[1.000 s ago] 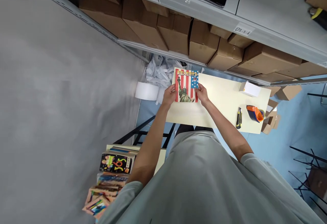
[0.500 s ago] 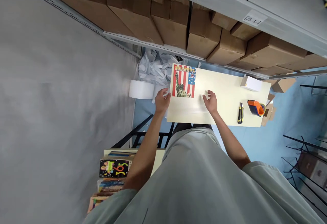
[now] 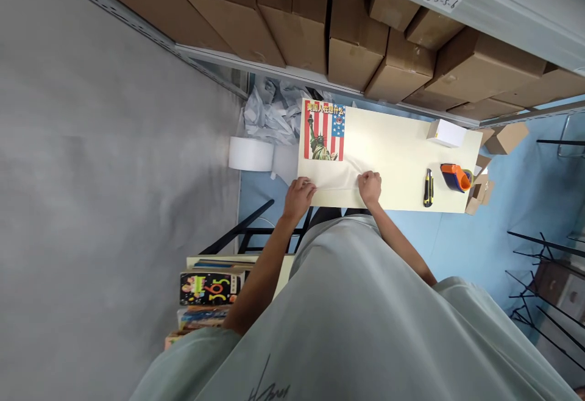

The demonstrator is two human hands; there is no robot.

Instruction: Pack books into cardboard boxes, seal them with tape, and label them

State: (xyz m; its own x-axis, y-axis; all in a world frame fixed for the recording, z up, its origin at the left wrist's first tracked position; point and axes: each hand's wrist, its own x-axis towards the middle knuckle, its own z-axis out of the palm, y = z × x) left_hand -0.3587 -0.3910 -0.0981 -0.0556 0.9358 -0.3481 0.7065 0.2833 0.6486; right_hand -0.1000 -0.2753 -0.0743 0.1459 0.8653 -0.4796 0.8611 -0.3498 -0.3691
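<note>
Left hand (image 3: pixel 298 197) and right hand (image 3: pixel 369 188) each had a pinching grip on a thin translucent sheet's (image 3: pixel 334 180) near edge, apparently to spread it flat. Beyond, Statue of Liberty-cover book (image 3: pixel 323 133) lay face-up at tabletop's (image 3: pixel 397 145) left end, possibly weighting it.

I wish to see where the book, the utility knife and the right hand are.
Book (image 3: pixel 324 131): head view, middle of the cover.
Utility knife (image 3: pixel 428 188): head view, middle of its body.
Right hand (image 3: pixel 370 187): head view, back of hand.
</note>
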